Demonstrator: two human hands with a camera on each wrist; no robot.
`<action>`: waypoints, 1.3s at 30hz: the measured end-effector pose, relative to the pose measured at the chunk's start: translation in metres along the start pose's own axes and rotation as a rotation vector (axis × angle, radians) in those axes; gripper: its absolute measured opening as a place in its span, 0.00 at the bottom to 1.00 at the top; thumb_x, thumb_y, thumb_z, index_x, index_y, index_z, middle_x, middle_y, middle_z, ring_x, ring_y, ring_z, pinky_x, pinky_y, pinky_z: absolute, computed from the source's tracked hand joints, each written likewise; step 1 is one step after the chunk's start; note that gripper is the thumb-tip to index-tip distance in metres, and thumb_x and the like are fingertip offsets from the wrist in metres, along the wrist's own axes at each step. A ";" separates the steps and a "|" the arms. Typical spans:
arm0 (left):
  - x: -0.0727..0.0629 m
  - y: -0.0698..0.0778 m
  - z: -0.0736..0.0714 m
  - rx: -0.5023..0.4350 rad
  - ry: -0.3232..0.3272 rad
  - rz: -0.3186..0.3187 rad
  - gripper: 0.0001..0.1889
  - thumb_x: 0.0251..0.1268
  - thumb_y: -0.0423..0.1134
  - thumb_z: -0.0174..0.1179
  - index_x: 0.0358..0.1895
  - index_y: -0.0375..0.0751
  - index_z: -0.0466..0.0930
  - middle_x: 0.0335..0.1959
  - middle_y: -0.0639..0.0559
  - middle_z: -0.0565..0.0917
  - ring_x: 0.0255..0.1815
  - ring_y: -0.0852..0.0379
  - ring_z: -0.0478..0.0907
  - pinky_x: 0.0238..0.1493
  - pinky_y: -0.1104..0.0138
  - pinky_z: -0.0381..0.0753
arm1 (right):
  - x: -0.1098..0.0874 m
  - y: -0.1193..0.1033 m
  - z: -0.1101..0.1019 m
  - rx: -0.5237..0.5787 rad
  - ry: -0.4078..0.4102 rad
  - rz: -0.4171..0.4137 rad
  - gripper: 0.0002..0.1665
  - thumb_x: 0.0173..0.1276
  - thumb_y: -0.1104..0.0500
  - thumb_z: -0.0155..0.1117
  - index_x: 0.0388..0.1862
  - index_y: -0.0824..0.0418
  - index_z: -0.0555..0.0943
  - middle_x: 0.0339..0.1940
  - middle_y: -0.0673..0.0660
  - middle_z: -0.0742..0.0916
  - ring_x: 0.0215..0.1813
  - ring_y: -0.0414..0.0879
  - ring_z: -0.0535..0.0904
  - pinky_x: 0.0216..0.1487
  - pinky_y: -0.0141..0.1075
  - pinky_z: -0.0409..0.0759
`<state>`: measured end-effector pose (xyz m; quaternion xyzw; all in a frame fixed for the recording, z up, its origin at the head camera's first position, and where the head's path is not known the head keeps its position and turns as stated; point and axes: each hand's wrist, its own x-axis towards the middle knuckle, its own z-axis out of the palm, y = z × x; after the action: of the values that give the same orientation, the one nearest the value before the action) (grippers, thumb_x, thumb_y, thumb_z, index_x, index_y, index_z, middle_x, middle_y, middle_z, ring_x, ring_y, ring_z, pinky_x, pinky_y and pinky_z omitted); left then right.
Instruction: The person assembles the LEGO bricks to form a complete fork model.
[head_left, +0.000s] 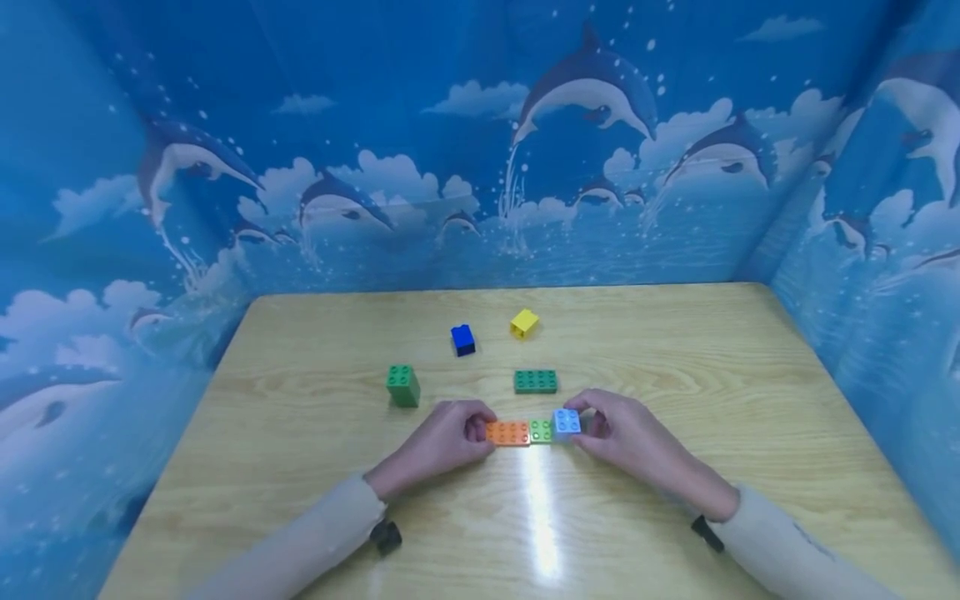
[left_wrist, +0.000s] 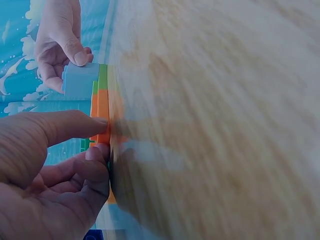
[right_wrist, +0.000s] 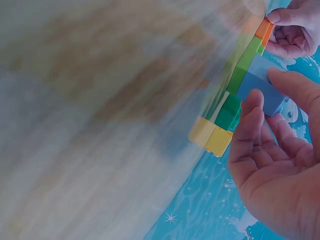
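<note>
My left hand [head_left: 452, 435] pinches the left end of a flat orange brick [head_left: 510, 433] between thumb and fingers. A light green brick [head_left: 540, 431] lies end to end with it on the table. On the right part of the green brick stands a taller light blue brick [head_left: 566, 422], which my right hand [head_left: 628, 435] grips by its sides. In the right wrist view the blue brick [right_wrist: 260, 82] touches the green one [right_wrist: 245, 65]; whether it is fully pressed down I cannot tell. My fingertips hide the orange brick's left end.
Beyond the hands lies a flat dark green brick [head_left: 536, 382]. A tall green block [head_left: 403, 387] stands to the left. Farther back are a dark blue brick [head_left: 462, 340] and a yellow brick [head_left: 524, 323]. A dolphin-print curtain [head_left: 420, 125] surrounds the wooden table [head_left: 675, 333].
</note>
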<state>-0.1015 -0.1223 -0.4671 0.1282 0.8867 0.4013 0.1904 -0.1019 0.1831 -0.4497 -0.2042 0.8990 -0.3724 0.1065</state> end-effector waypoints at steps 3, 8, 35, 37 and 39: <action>-0.001 -0.001 0.000 -0.009 0.005 0.000 0.20 0.62 0.30 0.78 0.57 0.37 0.87 0.34 0.58 0.84 0.35 0.59 0.83 0.38 0.67 0.86 | 0.001 -0.001 0.000 0.003 -0.005 -0.002 0.23 0.66 0.64 0.82 0.58 0.56 0.87 0.38 0.44 0.87 0.35 0.41 0.83 0.33 0.35 0.85; 0.000 -0.001 0.000 -0.010 0.011 0.004 0.19 0.62 0.31 0.78 0.56 0.37 0.87 0.33 0.58 0.84 0.34 0.59 0.83 0.38 0.67 0.86 | 0.001 0.001 0.000 0.008 -0.002 -0.008 0.23 0.66 0.64 0.82 0.58 0.56 0.87 0.38 0.44 0.87 0.35 0.42 0.83 0.33 0.35 0.85; -0.002 0.000 0.000 -0.013 0.020 -0.005 0.20 0.62 0.31 0.78 0.56 0.38 0.87 0.34 0.58 0.84 0.35 0.59 0.82 0.38 0.67 0.86 | -0.001 0.000 0.000 0.009 -0.011 -0.036 0.22 0.66 0.63 0.83 0.58 0.56 0.87 0.37 0.44 0.87 0.34 0.42 0.82 0.32 0.35 0.84; -0.002 0.000 0.000 -0.012 0.015 -0.003 0.20 0.62 0.31 0.78 0.57 0.38 0.87 0.34 0.58 0.84 0.35 0.59 0.82 0.38 0.67 0.86 | -0.002 0.000 0.000 0.014 -0.015 -0.042 0.23 0.67 0.63 0.82 0.59 0.57 0.86 0.39 0.45 0.87 0.35 0.41 0.83 0.34 0.35 0.85; -0.002 0.001 0.000 -0.006 0.009 -0.001 0.20 0.62 0.31 0.78 0.57 0.37 0.87 0.34 0.58 0.84 0.35 0.59 0.82 0.38 0.67 0.86 | -0.003 0.000 0.000 0.008 -0.017 -0.055 0.26 0.67 0.63 0.82 0.62 0.60 0.85 0.41 0.46 0.88 0.36 0.40 0.83 0.35 0.35 0.85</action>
<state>-0.0998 -0.1224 -0.4663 0.1255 0.8863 0.4046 0.1871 -0.0997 0.1847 -0.4495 -0.2315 0.8906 -0.3772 0.1049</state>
